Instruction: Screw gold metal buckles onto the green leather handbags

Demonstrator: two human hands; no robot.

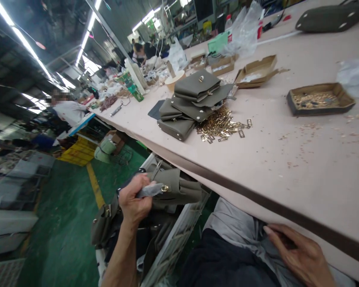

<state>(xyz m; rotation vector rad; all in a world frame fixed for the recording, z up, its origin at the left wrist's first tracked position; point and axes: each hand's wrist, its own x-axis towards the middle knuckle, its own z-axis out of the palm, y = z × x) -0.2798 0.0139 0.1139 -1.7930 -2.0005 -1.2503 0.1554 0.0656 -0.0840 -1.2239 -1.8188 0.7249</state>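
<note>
My left hand (136, 199) is closed around the handle of an olive-grey handbag (170, 185), which hangs over a white crate (179, 229) beside the table. Greyish wrapping covers the handle, and a gold-coloured metal fitting shows at its end. More bags (101, 225) of the same colour lie in the crate, partly hidden by my forearm. Over my lap, near the table edge, my right hand (299, 251) is loosely bent with its fingers apart. Nothing shows in it.
Stacked olive bag pieces (194, 89) lie on the table (272, 159) beside a pile of gold-coloured metal buckles (223, 125). A cardboard tray (320, 99) of small metal parts stands to the right. A person (67, 109) is at the far left.
</note>
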